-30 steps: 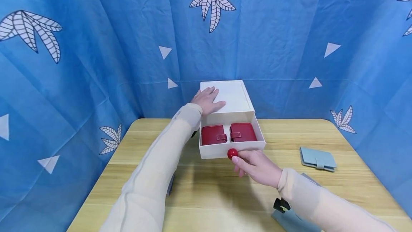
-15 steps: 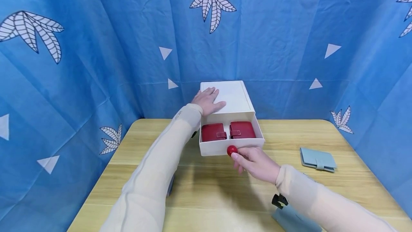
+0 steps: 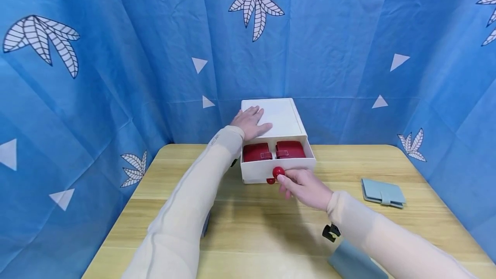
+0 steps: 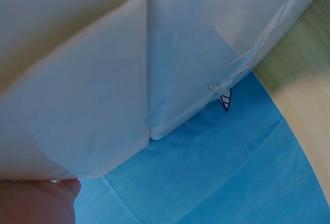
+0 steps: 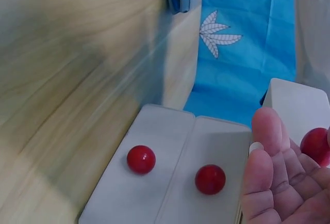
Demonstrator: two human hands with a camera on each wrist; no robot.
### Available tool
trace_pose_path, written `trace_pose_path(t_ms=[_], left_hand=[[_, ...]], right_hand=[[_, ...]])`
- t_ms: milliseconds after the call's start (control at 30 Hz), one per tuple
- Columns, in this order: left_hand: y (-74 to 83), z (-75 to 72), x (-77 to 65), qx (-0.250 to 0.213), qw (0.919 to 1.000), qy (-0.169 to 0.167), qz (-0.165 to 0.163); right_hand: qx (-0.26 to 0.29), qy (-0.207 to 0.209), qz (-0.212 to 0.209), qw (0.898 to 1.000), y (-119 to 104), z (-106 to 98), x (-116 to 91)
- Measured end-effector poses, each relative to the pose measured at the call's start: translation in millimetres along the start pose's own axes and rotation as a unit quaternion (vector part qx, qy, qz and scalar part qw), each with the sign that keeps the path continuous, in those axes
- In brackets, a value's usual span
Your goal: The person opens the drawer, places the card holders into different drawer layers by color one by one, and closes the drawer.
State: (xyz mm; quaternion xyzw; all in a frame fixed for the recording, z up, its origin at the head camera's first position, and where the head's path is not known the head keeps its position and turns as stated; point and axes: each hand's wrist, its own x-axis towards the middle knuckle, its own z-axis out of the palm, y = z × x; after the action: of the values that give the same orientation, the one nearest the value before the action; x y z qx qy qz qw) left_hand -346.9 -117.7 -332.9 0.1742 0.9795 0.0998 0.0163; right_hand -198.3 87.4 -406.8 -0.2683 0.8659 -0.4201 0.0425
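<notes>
A small white drawer cabinet [image 3: 286, 117] stands at the table's back. My left hand [image 3: 252, 123] rests on its top with fingers spread. In the left wrist view, part of that hand shows beside the white plastic wall [image 4: 77, 110]. The top drawer [image 3: 253, 169] is partly pulled out and holds two red snap wallets, a left one [image 3: 255, 153] and a right one [image 3: 292, 149]. My right hand [image 3: 306, 187] pinches the drawer's round red knob [image 3: 278, 171] between thumb and fingers. Two lower drawers, with red knobs [image 5: 141, 159], are closed in the right wrist view.
A light blue wallet [image 3: 383, 191] lies on the wooden table [image 3: 263, 244] at the right. Another blue flat item [image 3: 354, 261] lies near the front, partly under my right sleeve. A dark blue thing [image 3: 205, 225] peeks out beside my left sleeve. Blue curtains [image 3: 329, 55] surround the table.
My right hand has moved away from me, sliding the top drawer further into the cabinet. A lower red knob has come into sight. The left hand has stayed on top.
</notes>
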Motion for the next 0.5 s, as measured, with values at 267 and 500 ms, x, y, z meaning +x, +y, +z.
trace_pose_path(t_ms=[267, 500], left_hand=[[2.1, -0.1, 0.8, 0.018, 0.9997, 0.005, 0.017], [3.1, -1.1, -0.5, 0.021, 0.9997, -0.001, 0.014]], right_hand=[[0.013, 0.002, 0.000, 1.000, 3.3, -3.4, 7.2], [0.017, -0.001, 0.010, 1.000, 3.9, -6.9, 10.7]])
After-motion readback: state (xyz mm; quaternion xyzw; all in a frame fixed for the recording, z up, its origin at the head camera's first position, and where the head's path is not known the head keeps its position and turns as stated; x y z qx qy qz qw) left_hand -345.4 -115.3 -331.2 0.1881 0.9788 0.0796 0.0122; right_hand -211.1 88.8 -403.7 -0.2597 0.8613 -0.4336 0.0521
